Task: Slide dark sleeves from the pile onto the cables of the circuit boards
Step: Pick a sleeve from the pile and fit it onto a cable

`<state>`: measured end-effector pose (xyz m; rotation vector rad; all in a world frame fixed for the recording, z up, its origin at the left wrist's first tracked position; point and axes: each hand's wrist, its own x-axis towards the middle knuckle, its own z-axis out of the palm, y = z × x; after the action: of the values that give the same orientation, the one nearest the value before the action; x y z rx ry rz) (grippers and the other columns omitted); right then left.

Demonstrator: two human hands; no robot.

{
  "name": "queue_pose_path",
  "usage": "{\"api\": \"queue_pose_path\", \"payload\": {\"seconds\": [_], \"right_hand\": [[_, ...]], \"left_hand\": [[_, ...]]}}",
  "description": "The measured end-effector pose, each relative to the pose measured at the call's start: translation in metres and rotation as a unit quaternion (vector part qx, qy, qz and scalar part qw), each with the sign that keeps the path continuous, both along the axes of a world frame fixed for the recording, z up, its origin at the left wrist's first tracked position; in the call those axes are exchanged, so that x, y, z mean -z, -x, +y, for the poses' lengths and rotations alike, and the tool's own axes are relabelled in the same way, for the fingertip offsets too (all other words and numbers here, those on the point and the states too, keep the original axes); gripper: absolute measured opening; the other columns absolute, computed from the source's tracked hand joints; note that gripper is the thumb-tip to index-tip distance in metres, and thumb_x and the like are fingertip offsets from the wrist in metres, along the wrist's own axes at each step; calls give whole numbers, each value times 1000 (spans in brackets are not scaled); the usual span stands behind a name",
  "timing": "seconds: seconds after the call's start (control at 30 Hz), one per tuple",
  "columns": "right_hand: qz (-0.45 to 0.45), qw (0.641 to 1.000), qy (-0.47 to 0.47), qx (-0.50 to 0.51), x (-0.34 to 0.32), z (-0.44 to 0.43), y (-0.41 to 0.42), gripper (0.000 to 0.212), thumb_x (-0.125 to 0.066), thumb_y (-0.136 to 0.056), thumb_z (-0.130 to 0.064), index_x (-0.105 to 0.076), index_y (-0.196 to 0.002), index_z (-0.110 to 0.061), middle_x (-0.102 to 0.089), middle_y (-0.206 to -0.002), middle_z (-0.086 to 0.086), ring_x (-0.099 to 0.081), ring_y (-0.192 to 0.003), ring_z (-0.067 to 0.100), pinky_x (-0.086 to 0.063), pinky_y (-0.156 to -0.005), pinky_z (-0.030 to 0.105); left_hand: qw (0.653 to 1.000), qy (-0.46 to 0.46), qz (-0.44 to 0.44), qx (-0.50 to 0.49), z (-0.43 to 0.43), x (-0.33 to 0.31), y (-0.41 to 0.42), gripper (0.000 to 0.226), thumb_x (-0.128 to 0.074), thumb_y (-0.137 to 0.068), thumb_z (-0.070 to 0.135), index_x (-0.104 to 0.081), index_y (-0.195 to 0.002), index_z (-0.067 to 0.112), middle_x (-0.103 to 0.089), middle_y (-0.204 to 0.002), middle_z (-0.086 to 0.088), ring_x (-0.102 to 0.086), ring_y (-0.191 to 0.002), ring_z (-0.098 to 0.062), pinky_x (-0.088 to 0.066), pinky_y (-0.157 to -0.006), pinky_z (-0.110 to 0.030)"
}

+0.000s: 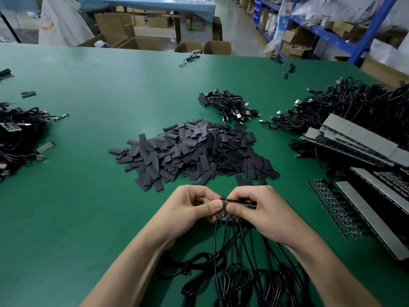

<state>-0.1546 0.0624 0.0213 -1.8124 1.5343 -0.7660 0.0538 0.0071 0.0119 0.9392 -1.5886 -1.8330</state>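
Both hands meet just in front of the body, low over the table (pixel 88 196), and between them is a short strip of boards (pixel 241 203). The left hand (pixel 190 209) pinches the strip's left end, thumb on top and fingers curled under. The right hand (pixel 263 216) clasps the rest of the strip, thumb pressed near the same end. The two thumbs almost touch, which suggests the work is on the end board, perhaps snapping it free or steadying it for a sleeve. The fingers hide that spot, so I cannot tell which, nor whether a sleeve is already pinched there.

The cables (pixel 232 251) hang from the near edge of the boards and trail toward the person in loose coils. This leaves their free ends within reach for threading. No cable shows a sleeve yet.

The pile (pixel 194 151) of dark sleeves lies just beyond the hands at the middle of the table, so either hand can reach one without a stretch.

To the right, more strips lie in stacks (pixel 354 140) with their cables bunched behind, probably the supply. To the left is a heap (pixel 17 134) of cabled pieces, likely finished work. A small bundle of leads (pixel 230 107) sits behind the pile.
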Motion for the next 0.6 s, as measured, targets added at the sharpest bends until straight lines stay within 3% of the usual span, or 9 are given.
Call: {"api": "queue_pose_path", "payload": {"seconds": [0.17,0.33,0.6], "right_hand": [[-2,1000,-5,-3,0,0,1,7,-74,-95,-30,-76,-89,-30,-73,-83,-15,-68,-84,4,-50,-76,22],[-10,1000,-7,-8,-1,0,1,8,-74,-95,-30,-76,-88,-32,-73,-83,-17,-68,-84,1,-44,-71,12],[-10,1000,-10,-4,-2,1,3,13,-74,-95,-31,-73,-84,-37,-72,-81,-18,-67,-83,1,-44,-71,16]], "left_hand": [[1000,1,3,-4,0,0,1,8,-76,-82,23,-77,-81,15,-66,-70,-9,-60,-63,-16,-51,-68,-23],[1000,4,6,0,1,0,0,8,-76,-83,23,-76,-81,15,-66,-69,-8,-60,-62,-15,-49,-65,-19],[1000,5,12,-6,3,-1,2,8,-76,-84,19,-75,-81,11,-65,-68,-7,-59,-59,-12,-48,-62,-16]]}}
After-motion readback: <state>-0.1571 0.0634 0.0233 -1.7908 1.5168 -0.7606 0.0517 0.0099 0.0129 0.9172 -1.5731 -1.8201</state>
